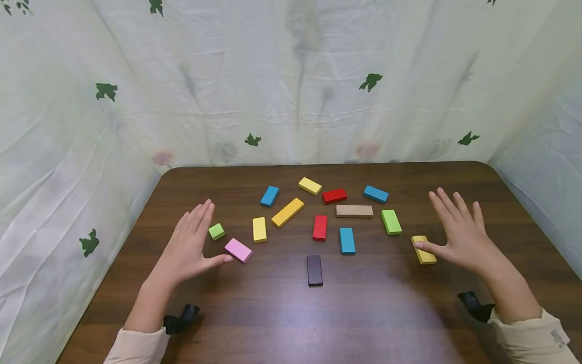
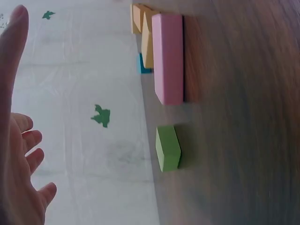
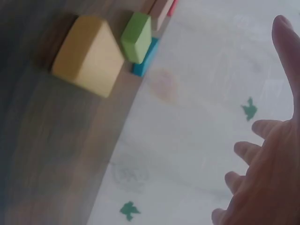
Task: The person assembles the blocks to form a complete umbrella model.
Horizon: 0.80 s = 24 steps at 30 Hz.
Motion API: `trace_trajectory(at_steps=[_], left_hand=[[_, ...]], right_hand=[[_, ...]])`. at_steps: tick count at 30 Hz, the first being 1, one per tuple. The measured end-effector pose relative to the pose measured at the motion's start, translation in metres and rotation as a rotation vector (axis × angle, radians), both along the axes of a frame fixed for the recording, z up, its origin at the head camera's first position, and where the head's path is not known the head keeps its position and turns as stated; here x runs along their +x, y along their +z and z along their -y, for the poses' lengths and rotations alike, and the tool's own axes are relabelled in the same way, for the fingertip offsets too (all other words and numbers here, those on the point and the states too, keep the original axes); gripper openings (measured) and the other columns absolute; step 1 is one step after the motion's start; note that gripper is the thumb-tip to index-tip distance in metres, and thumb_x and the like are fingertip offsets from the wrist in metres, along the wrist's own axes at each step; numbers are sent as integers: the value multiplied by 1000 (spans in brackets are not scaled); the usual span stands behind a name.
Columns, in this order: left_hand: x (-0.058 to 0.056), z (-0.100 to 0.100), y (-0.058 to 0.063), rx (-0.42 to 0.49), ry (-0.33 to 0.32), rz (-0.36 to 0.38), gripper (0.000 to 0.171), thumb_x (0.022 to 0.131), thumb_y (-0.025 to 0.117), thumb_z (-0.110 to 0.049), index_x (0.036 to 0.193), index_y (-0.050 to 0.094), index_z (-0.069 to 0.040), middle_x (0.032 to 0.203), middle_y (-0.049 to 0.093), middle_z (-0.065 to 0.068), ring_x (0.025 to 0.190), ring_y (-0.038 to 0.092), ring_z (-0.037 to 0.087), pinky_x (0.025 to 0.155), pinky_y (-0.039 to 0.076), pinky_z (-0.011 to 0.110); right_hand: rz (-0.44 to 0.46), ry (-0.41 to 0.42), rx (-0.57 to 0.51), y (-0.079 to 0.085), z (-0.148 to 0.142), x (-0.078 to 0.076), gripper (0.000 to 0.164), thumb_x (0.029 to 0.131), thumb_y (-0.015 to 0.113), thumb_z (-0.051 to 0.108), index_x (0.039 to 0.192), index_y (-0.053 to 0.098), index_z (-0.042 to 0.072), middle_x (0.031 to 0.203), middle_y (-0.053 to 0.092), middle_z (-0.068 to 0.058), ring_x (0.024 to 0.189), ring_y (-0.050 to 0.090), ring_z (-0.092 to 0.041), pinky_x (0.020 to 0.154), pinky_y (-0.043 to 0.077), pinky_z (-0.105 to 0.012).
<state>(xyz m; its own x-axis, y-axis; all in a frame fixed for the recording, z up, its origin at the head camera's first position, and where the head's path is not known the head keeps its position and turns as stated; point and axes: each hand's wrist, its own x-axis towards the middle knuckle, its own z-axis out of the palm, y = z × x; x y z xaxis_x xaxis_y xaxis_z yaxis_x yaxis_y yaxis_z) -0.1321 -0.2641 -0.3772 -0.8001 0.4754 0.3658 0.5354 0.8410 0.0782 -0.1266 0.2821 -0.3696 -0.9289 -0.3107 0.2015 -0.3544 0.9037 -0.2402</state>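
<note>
On the near middle of the surface (image 1: 377, 323) we see the dark block (image 1: 314, 270). The left hand (image 1: 188, 247), released and stretched out, is near the pink block (image 1: 238, 251); the green cube (image 1: 216, 231) lies just farther. The right hand (image 1: 464, 240), equally released, hovers beside the yellow block (image 1: 425, 257). Farther, in the middle, we find the beige block (image 1: 354, 211); behind everything hangs a white cloth (image 1: 309, 126).

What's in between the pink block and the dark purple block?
Just bare brown tabletop: the head view shows no other block between the pink block and the dark purple block.
</note>
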Motion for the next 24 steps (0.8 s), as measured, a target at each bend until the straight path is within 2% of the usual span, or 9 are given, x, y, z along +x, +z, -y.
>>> trace_trajectory(at_steps=[7,10,14,18,21,24], left_hand=[[3,-13,-1,94,-104,-93,109,69,46,-76,142,18,0,143,25,16,127,26,34,100,20,48],[4,-19,0,133,-142,-116,109,68,50,-75,141,21,0,143,26,14,126,28,32,99,22,47],[7,-29,1,181,-180,-139,113,62,63,-70,140,23,1,142,28,13,125,30,30,99,24,46],[8,-39,1,224,-228,-177,112,63,63,-69,137,27,6,140,31,15,124,32,30,99,24,43],[10,-45,1,244,-238,-155,111,64,62,-69,137,25,6,141,29,15,126,30,30,101,23,42],[12,-51,0,259,-227,-98,113,63,63,-68,140,21,2,143,27,13,127,28,29,102,22,41]], right_hand=[[-47,104,-72,3,13,-3,108,69,72,47,146,5,12,149,8,-13,133,3,-37,102,-6,-52],[-54,154,-123,4,21,-5,108,67,75,44,145,10,9,147,11,-15,132,7,-37,104,0,-50],[-58,205,-179,5,33,-9,110,63,80,38,144,13,7,146,16,-17,131,13,-36,105,6,-46],[-49,259,-225,4,42,-12,112,62,82,36,144,12,6,145,19,-18,130,16,-38,105,9,-45],[-23,295,-265,2,49,-14,112,62,81,35,144,12,5,145,19,-18,129,19,-38,105,10,-46],[22,301,-307,-1,56,-16,111,63,81,36,145,11,8,145,20,-17,129,20,-37,102,15,-51]])
